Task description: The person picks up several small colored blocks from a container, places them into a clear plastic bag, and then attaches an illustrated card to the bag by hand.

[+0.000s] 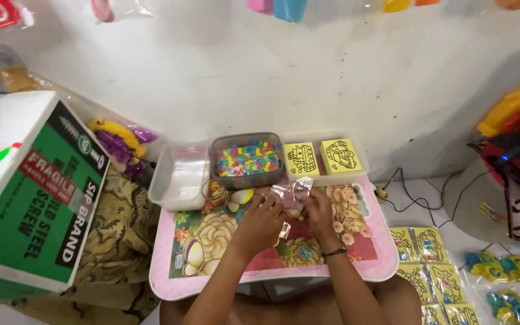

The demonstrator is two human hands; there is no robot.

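- Both hands met over the far middle of the pink floral surface (212, 283).
- The left hand (264, 218) and right hand (317, 210) each pinched a small clear plastic bag (291, 194).
- Just beyond stood a grey tub of coloured beads (248, 159), yellow picture cards (323, 157) to its right.

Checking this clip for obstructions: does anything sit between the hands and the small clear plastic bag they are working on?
Nothing visible does. The left hand and right hand both already touch the clear plastic bag above the pink tray table. The tub of coloured beads stands behind them, apart.
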